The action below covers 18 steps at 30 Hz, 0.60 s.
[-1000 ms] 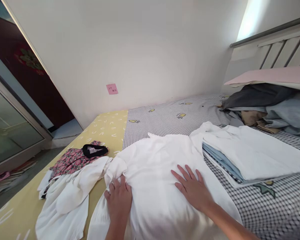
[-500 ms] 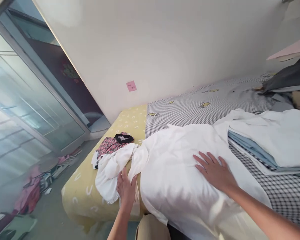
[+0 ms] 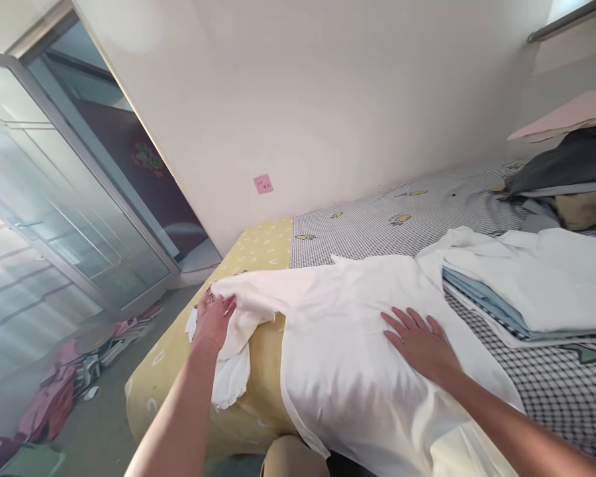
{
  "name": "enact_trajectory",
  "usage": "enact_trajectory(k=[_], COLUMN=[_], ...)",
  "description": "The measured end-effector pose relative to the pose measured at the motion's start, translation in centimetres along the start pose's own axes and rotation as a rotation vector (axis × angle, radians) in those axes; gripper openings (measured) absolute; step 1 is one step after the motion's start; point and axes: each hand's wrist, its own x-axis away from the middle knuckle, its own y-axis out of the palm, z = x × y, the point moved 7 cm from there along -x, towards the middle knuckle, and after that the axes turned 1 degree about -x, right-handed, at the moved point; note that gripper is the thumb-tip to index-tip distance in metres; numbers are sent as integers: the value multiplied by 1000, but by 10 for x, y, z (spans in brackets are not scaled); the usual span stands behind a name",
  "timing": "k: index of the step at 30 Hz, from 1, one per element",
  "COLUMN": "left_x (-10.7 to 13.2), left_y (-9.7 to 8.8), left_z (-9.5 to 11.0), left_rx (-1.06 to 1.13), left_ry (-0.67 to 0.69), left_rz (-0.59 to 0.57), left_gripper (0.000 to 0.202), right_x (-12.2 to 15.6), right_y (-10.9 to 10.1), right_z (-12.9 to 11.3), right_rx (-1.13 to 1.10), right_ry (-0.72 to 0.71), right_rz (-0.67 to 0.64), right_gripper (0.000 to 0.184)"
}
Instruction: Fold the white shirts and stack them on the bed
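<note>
A white shirt [image 3: 347, 324] lies spread over the near side of the bed, with one sleeve [image 3: 263, 288] stretched out to the left. At the end of that sleeve is my left hand [image 3: 214, 321], its fingers and thumb curled on the cloth; the fingertips are partly hidden. My right hand [image 3: 422, 344] rests flat on the body of the shirt, fingers spread. Beneath the sleeve, a crumpled white garment [image 3: 232, 381] shows its ruffled lower edge. The flowered garment beside it is now mostly covered.
Folded clothes [image 3: 531, 285], white and blue, are stacked at the right. Dark and tan clothing [image 3: 571, 165] lies at the far right by a pink item [image 3: 571, 112]. A glass door [image 3: 79, 192] stands at the left, with pink things [image 3: 54, 404] on the floor.
The sleeve, bunched near the shirt before, now reaches left across the other garments. My left hand has moved up and left with it. My right hand stays flat on the shirt.
</note>
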Motion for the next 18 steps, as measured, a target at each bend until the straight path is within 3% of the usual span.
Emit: enact_trajectory(k=[2,5,8,11,15,18], left_x=[-4,20,70,133,211,242], left_y=[-2,7,26,53,82,102], left_z=[6,-14,-58,-112,-177,-202], left_rx=[71,67,17,-7,-106,-197], left_ry=[-3,-21,-62,-128,-238,-221], left_rz=[-22,-21,45,91,148,121], left_gripper=[58,58,36,34,40,56], right_x=[0,0,-1,-1,1,2], right_y=[0,-1,-1,-1,0,-1], right_z=[0,-1,0,1,2,3], right_rx=[6,10,12,24,33,44], right_ry=[5,4,20,40,38,32], right_rz=[-6,-17,-39,-59,-70,-50], right_gripper=[56,57,57,58,58,58])
